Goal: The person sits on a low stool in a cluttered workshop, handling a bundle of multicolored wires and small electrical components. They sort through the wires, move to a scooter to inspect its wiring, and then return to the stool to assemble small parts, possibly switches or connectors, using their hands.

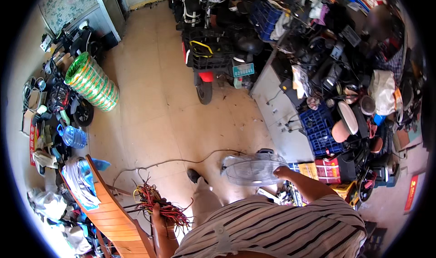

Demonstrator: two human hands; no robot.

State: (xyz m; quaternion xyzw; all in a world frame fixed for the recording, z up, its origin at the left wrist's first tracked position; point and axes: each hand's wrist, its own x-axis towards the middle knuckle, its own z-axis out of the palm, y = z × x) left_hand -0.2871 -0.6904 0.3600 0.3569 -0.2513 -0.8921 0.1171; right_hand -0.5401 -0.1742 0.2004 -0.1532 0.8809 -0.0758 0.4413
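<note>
A tangled bundle of red, black and yellow wires (pixel 152 198) is gripped in my left hand (pixel 158 217), beside the wooden chair. Loose wire ends stick out on all sides and hide part of the fingers. My right hand (pixel 282 172) is closed on the right rim of a fan's round wire guard (pixel 252 171). The fan stands on the floor in front of me, and its base is mostly hidden under the guard.
A slatted wooden chair (pixel 116 221) with cloth on it is at left. A cable (pixel 172 160) crosses the floor. Farther off are a striped woven basket (pixel 97 88), a water jug (pixel 74 137) and an electric bike (pixel 204 54). Clutter and a blue crate (pixel 320 130) fill the right.
</note>
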